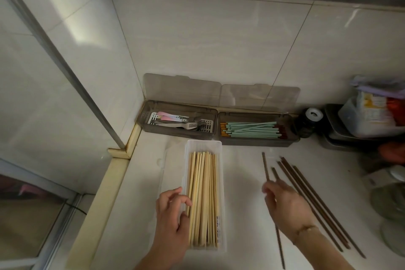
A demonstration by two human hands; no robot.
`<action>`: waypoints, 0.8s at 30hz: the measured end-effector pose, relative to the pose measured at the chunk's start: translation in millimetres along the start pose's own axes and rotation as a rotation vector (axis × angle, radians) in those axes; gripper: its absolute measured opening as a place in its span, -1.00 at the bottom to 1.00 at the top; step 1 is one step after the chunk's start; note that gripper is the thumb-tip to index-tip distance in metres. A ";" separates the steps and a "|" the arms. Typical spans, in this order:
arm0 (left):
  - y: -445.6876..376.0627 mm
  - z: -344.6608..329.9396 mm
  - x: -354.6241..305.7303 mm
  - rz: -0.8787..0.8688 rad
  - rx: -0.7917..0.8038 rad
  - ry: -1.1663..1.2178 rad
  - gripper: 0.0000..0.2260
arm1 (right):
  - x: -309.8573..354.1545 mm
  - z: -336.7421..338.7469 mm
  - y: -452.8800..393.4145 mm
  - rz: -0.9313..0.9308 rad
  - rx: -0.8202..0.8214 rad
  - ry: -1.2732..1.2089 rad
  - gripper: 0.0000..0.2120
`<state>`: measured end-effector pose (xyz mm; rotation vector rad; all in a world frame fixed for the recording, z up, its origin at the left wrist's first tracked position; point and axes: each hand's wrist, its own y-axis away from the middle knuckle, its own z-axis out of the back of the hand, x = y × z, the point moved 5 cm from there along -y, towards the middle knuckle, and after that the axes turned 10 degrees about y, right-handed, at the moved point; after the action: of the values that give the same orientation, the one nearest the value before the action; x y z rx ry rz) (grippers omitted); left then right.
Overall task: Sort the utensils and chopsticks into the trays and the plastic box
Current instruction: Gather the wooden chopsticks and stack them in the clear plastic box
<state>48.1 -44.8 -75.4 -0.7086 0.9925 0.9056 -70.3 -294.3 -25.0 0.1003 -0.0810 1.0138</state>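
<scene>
The dark sticks (315,206) lie on the counter (241,182) just right of my right hand (287,206). They run long-ways, from near me toward the wall. My right hand is nearer to them than my left hand (173,210). Its fingers are curled on two dark sticks, I think, one poking up past the fingers. My left hand rests at the left edge of the clear box (203,144), fingers loosely bent, touching the pale sticks (203,193) inside. The trays (219,136) sit at the back wall.
</scene>
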 end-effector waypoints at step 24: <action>-0.7 1.6 -1.0 -0.004 -0.023 -0.023 -0.62 | 148.1 -31.5 -52.0 0.382 0.191 0.428 -0.80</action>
<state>49.1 -44.1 -73.8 -0.7177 0.9611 0.9207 52.5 -192.9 -41.8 0.0407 0.4015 1.4029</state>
